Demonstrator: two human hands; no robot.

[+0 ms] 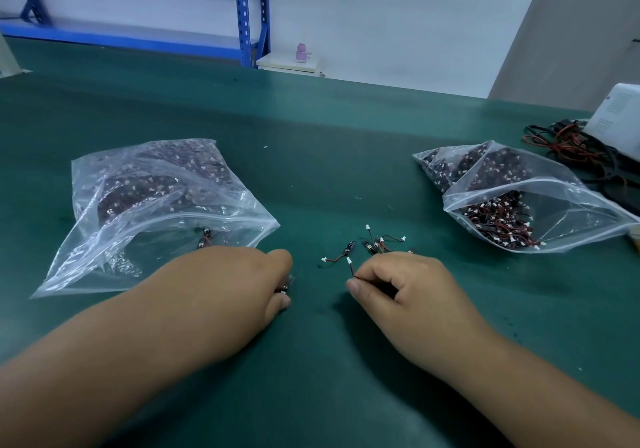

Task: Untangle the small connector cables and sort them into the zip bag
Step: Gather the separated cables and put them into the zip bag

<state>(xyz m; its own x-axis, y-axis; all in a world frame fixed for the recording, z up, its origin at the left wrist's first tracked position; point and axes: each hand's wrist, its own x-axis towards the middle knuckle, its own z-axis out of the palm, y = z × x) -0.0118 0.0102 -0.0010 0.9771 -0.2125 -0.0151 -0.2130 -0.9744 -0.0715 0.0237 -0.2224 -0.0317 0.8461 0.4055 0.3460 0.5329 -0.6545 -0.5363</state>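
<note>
Here the right hand (405,285) and the left hand (249,274) each hold a small cable near the front edge of the green-matted bench (329,378).
The right hand's thumb and forefinger pinch a thin red-and-black connector cable (351,267), its white plug standing just above the thumb. The left hand's fingers curl down over a second small cable (284,291), with only a white tip showing at the fingertips. Just beyond the right hand, toward the bench's middle, lies a little cluster of loose cables (375,244). Toward the left edge a clear plastic zip bag (156,205) holding dark cables lies with its mouth toward the left hand. Toward the right edge a second clear zip bag (540,202) gapes, full of red-and-black cables. At the far right corner sit a tangle of thicker red and black wires (568,146) and a white box (616,118).
</note>
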